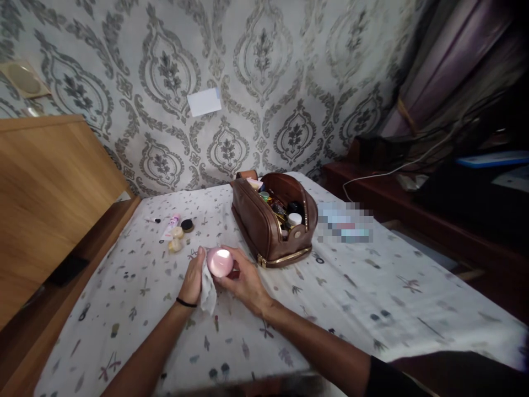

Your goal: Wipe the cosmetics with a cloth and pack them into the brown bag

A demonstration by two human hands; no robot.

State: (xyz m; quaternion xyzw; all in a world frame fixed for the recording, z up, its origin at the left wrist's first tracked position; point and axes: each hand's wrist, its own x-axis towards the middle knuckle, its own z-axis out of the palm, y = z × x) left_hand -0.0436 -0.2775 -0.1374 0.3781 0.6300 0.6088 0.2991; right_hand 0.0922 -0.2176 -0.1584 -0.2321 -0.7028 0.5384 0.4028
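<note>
A round, shiny pink container point(220, 262) is held above the printed cloth by my right hand point(244, 280), whose thumb and fingers grip its right side. My left hand point(193, 281), with a black band at the wrist, presses a white tissue point(208, 292) against the container's left side; its fingers are together around the tissue. Just beyond my right hand stands an open brown bag point(258, 220), full of jars and small bottles, including a white-lidded jar point(295, 219). Behind my left hand lie a pink and white tube point(171, 226), a black round lid point(187, 225) and small cream-coloured items point(176, 238).
The patterned white cloth point(339, 298) covers the surface. A wooden cabinet point(53, 204) borders it on the left. At the right stands dark red furniture point(372, 193) with a white cable. A blurred-out flat item point(346, 222) lies right of the bag. Patterned wallpaper rises behind.
</note>
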